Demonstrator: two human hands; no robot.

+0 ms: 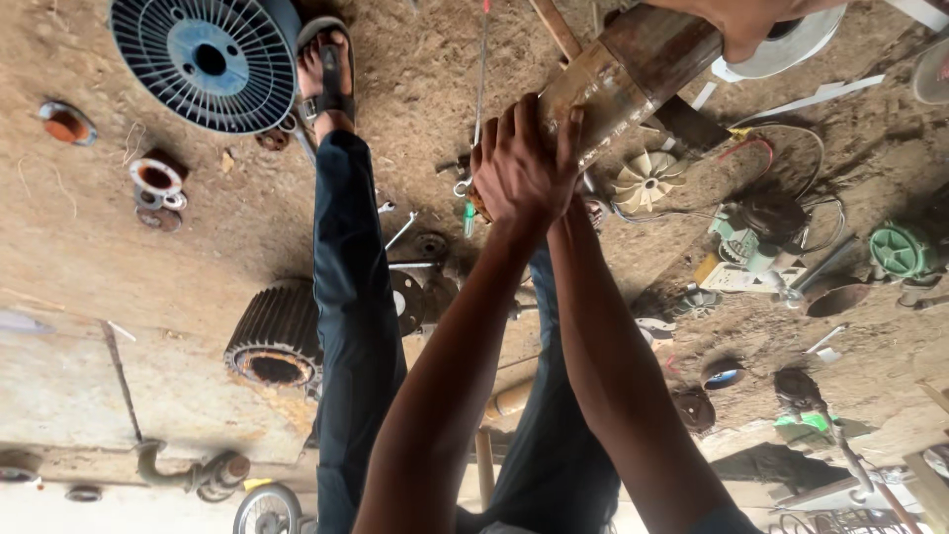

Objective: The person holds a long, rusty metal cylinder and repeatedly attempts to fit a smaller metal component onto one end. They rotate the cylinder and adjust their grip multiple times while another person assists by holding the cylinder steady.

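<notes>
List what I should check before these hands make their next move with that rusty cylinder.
1. Left hand grip on the rusty metal cylinder: wrapped over its near end, ok.
2. Right hand grip: hidden behind the left hand, only the right arm shows, cannot tell.
3. Far end supported: another person's hand holds it, ok.
4. Foot protection: open sandal, not ok.
5. Ground below: white fan impeller, wrench and wires lie scattered, not ok.
</notes>
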